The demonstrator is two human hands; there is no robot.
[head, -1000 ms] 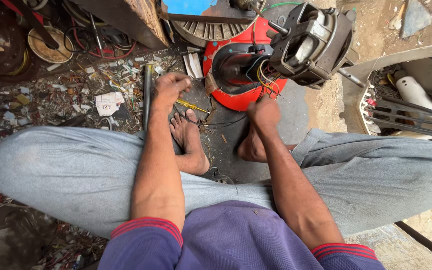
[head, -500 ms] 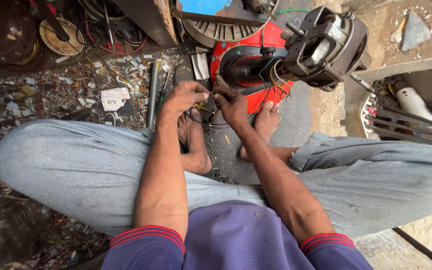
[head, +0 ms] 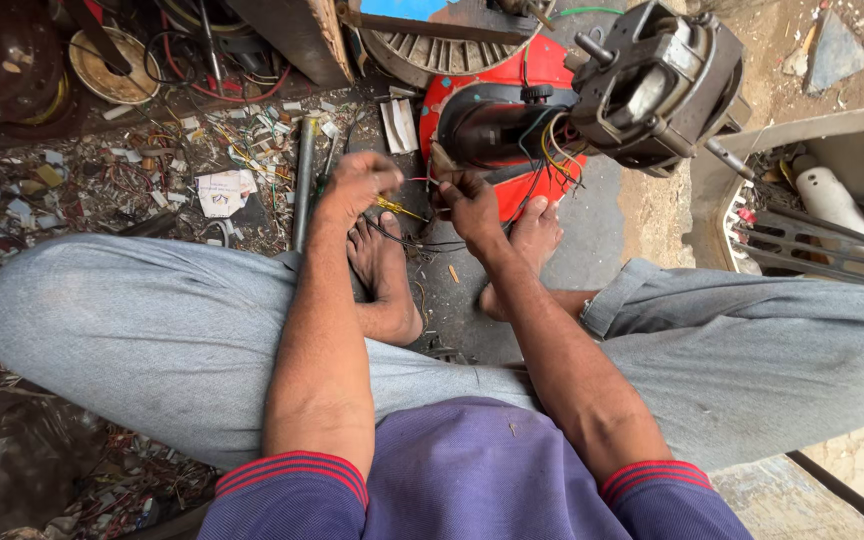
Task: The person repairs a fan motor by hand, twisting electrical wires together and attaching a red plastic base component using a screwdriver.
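Near the frame's centre, both hands have drawn together since a second ago: the left hand now pinches a yellow tool against the wires, which the right hand grips below the motor.

Two hands, one motor, one red housing.

Both bare forearms reach forward between the crossed legs. The left hand is curled, fingers pinched together; the right hand is just beside it, fingers bent downward.
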